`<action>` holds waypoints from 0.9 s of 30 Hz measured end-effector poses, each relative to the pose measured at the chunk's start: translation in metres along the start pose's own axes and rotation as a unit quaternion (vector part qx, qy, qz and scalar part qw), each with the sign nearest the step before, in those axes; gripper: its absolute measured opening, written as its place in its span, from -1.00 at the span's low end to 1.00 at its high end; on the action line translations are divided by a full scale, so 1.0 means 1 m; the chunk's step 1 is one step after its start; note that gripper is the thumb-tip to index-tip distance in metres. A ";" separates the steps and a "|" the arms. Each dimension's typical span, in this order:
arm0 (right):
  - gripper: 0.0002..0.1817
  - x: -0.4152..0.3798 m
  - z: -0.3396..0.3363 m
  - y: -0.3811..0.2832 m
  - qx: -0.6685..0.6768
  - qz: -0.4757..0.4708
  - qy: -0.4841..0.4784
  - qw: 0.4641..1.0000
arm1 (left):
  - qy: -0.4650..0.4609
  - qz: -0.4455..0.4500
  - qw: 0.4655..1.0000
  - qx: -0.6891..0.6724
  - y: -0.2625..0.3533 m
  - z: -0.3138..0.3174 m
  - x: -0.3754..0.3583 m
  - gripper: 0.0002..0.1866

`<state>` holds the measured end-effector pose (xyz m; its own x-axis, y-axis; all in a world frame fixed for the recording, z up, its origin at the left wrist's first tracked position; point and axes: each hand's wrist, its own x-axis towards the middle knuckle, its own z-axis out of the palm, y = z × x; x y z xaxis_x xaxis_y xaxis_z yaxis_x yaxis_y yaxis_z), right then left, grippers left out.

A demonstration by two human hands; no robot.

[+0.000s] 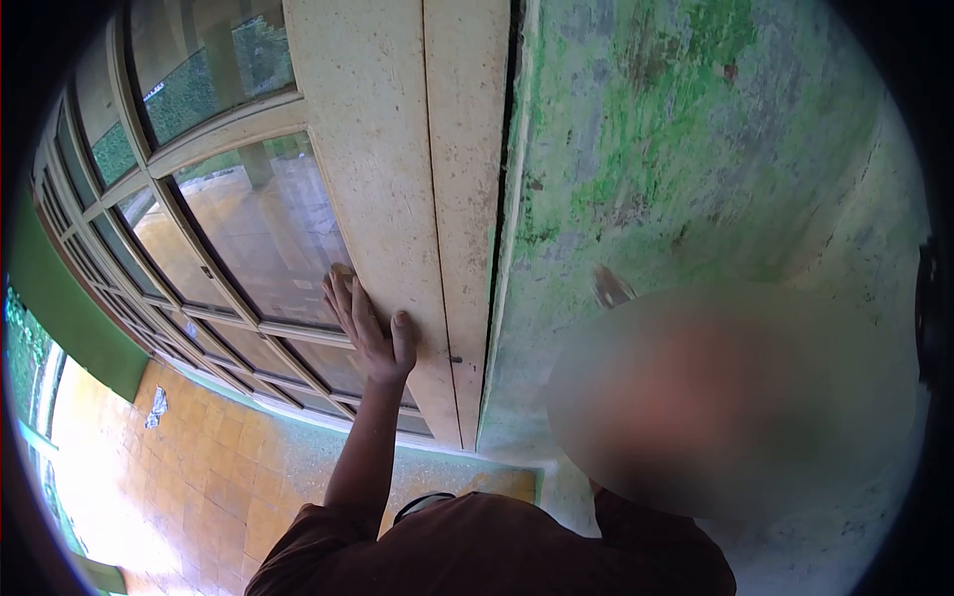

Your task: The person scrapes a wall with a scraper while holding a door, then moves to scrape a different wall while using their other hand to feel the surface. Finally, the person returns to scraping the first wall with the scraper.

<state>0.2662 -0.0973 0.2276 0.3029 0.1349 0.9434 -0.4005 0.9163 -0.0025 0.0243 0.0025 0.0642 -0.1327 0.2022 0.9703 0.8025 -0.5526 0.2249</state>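
Observation:
My left hand (373, 323) lies against the pale window frame (388, 199), its fingers spread over the edge of a glass pane (263, 228) and its thumb apart. It holds nothing. To the right is a green wall (646, 149) with worn, patchy paint. A large blurred oval covers the area of my right arm and hides my right hand. A small smeared shape (613, 286) pokes out at the oval's upper left, close to the wall; whether it is fingertips or a held thing cannot be made out.
Rows of smaller panes (169, 248) run off to the left. Below them is an orange tiled floor (219, 477), with a crumpled silvery piece (156, 407) lying on it. A green pillar or beam (75, 328) curves along the far left.

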 end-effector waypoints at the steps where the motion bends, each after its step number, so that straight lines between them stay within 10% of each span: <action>1: -0.68 0.002 0.003 -0.003 0.003 -0.003 -0.004 1.000 | -0.001 0.003 1.000 0.001 0.000 0.001 0.001 -0.37; 27: -0.75 -0.003 -0.006 0.009 -0.017 0.015 -0.010 1.000 | 0.005 -0.016 1.000 -0.004 0.001 0.001 -0.001 -0.36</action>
<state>0.2665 -0.0870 0.2228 0.2738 0.1546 0.9493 -0.3786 0.9246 -0.0414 0.0261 0.0026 0.0630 -0.1634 0.2122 0.9635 0.7929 -0.5529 0.2562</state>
